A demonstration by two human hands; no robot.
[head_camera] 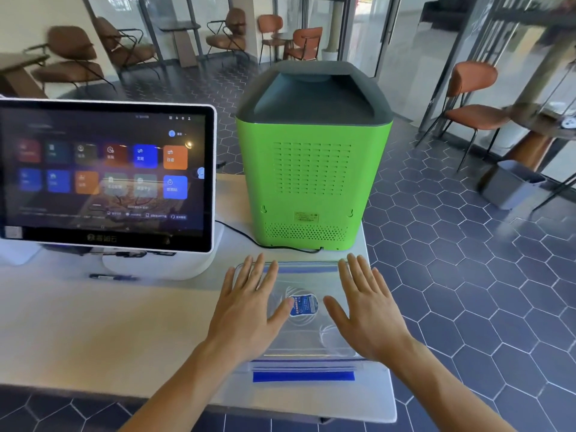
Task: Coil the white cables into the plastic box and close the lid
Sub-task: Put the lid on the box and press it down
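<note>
Left hand (249, 307): my fingers straight, spread, palm flat on lid (307, 335).
Right hand (367, 310): same, flat on lid.
Plastic box (304, 367): on table (109, 322), before green machine (311, 169).
White cables (299, 316): coiled inside.

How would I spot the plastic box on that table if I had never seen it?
Find the big green machine at the table's right end. Just in front of it lies the clear plastic box, lid on, with both hands flat on top. Its round blue sticker and blue strip mark it out.
</note>
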